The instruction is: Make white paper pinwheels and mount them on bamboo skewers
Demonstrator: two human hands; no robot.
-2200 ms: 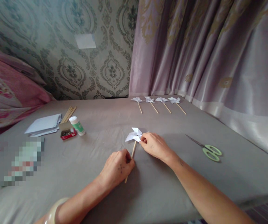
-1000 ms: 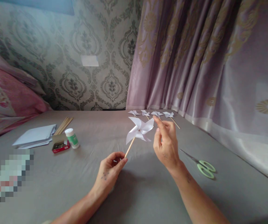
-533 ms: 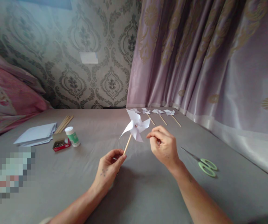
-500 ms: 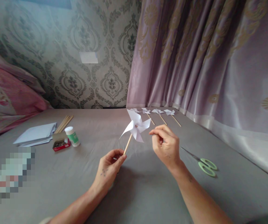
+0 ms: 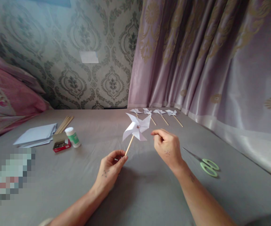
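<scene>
My left hand (image 5: 113, 164) pinches the wooden stick of a white paper pinwheel (image 5: 132, 129) between thumb and fingers. The pinwheel stands tilted a little to the right, its blades fastened at the centre by a small metal pin. Just right of the blades, and apart from them, is my right hand (image 5: 167, 147). Its fingers are curled in, the index finger bent toward the pinwheel, and I see nothing in them.
Several finished pinwheels (image 5: 159, 112) lie at the back. Green-handled scissors (image 5: 209, 167) rest on the right. To the left are folded white paper sheets (image 5: 36, 134), wooden sticks (image 5: 64, 124), a red box of small metal pins (image 5: 62, 146) and a white-and-green glue stick (image 5: 73, 138).
The pinwheel's blades have turned on the stick. My right hand has dropped slightly and its fingers have curled in more. My left hand has stayed in place.
</scene>
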